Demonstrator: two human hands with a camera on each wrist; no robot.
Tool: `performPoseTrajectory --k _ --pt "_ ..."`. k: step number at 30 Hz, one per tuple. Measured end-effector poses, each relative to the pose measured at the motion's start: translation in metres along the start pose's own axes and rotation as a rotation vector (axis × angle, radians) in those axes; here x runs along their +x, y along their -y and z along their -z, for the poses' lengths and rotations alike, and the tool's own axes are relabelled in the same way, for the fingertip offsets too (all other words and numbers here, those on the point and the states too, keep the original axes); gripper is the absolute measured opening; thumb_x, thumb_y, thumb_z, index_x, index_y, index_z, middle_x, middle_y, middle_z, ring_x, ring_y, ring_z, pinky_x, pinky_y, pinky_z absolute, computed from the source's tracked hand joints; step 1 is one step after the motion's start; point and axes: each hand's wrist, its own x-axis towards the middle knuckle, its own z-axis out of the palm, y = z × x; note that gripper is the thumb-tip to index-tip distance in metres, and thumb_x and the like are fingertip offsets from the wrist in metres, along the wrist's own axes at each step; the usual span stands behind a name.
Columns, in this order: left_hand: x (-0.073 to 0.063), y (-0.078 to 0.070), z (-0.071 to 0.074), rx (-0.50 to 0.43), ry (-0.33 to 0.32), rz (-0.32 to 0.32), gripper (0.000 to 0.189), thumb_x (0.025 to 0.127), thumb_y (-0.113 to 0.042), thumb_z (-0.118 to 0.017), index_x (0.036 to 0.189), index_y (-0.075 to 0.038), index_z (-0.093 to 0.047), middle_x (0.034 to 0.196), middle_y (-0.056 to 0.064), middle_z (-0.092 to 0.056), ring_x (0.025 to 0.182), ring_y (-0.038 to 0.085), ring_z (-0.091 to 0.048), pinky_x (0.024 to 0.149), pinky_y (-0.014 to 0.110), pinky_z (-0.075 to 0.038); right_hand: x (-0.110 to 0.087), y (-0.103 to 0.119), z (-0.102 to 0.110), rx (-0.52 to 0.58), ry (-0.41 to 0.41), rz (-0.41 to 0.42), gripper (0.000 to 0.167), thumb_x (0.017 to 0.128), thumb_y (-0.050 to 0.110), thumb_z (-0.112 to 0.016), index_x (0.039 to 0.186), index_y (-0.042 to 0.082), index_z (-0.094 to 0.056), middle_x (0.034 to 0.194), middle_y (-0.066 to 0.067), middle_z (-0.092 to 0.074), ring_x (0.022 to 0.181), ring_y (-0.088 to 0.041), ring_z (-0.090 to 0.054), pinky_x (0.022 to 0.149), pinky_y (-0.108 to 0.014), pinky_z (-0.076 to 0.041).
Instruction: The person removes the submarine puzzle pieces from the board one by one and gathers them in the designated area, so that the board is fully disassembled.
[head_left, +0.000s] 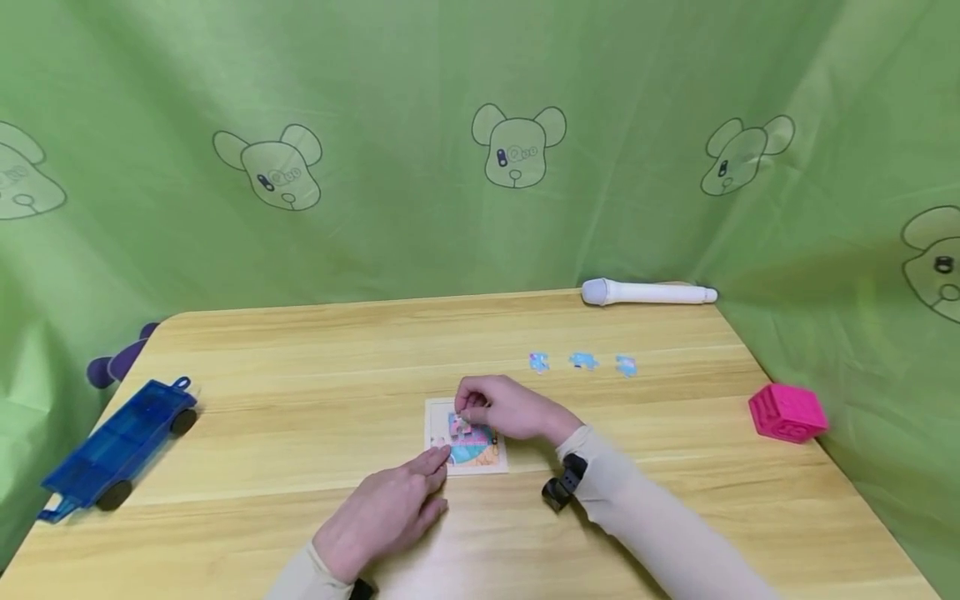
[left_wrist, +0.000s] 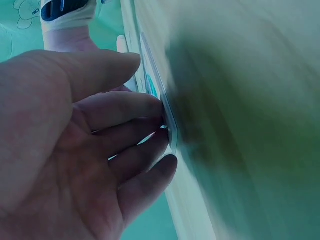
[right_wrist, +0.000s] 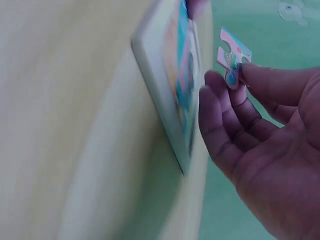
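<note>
A jigsaw piece, pink and blue, is pinched between thumb and fingers of my right hand. In the right wrist view the piece is held apart from the puzzle board. That board lies flat with a white frame, partly filled with a teal, orange and pink picture. The right hand is over its upper right part and hides some of it. My left hand rests at the board's lower left, fingertips touching its edge. The left wrist view shows those fingers extended against the board's side.
Three loose puzzle pieces lie in a row beyond the board. A white microphone lies at the back edge. A pink block sits at the right edge, a blue toy wagon on the left. Green curtains surround the table.
</note>
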Motion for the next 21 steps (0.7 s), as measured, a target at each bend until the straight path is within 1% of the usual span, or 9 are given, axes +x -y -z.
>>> performPoseTrajectory --k 2,5,8,13,17,21 --pt "0.0 0.0 0.0 -0.022 -0.006 0.002 0.046 0.095 -0.025 -0.065 0.13 0.005 -0.06 0.143 0.017 -0.049 0.128 0.028 -0.051 0.098 0.039 -0.049 -0.005 -0.003 0.008 0.026 -0.022 0.006 0.008 0.095 0.002 -0.06 0.095 0.009 -0.065 0.087 0.0 -0.062 0.082 -0.016 -0.059 0.076 -0.032 -0.053" --pt "0.0 0.001 0.001 -0.044 -0.006 0.003 0.046 0.096 -0.024 -0.064 0.131 0.006 -0.059 0.144 0.018 -0.049 0.129 0.029 -0.05 0.1 0.04 -0.048 -0.013 -0.009 0.021 0.055 -0.049 -0.01 0.008 0.093 0.0 -0.061 0.094 0.007 -0.067 0.085 -0.003 -0.063 0.081 -0.02 -0.06 0.074 -0.034 -0.054" --pt "-0.001 0.0 0.002 -0.049 -0.002 0.003 0.046 0.096 -0.024 -0.064 0.131 0.006 -0.059 0.144 0.018 -0.048 0.129 0.028 -0.049 0.1 0.04 -0.047 -0.021 -0.019 0.034 0.041 -0.078 -0.036 0.01 0.091 -0.002 -0.062 0.094 0.006 -0.068 0.084 -0.003 -0.063 0.079 -0.02 -0.06 0.071 -0.032 -0.053" --pt "-0.002 0.0 0.001 -0.051 -0.004 0.003 0.044 0.096 -0.023 -0.064 0.129 0.007 -0.06 0.144 0.018 -0.048 0.13 0.028 -0.049 0.101 0.039 -0.046 -0.033 -0.036 0.052 0.007 -0.131 -0.092 0.013 0.089 -0.007 -0.061 0.093 0.004 -0.068 0.083 -0.004 -0.063 0.078 -0.018 -0.058 0.07 -0.032 -0.052" --pt "-0.002 0.0 0.001 -0.059 0.0 0.005 0.044 0.096 -0.023 -0.064 0.129 0.007 -0.06 0.144 0.018 -0.048 0.131 0.028 -0.048 0.102 0.04 -0.045 -0.039 -0.047 0.061 -0.009 -0.165 -0.139 0.013 0.088 -0.009 -0.061 0.093 0.001 -0.068 0.083 -0.006 -0.062 0.077 -0.02 -0.057 0.07 -0.033 -0.054" --pt "-0.002 0.0 0.002 -0.068 0.009 0.01 0.045 0.097 -0.023 -0.063 0.13 0.007 -0.06 0.145 0.018 -0.047 0.131 0.028 -0.047 0.103 0.041 -0.044 -0.042 -0.057 0.066 -0.03 -0.168 -0.188 0.011 0.089 -0.009 -0.062 0.093 0.0 -0.066 0.081 -0.007 -0.06 0.074 -0.019 -0.058 0.068 -0.032 -0.053"
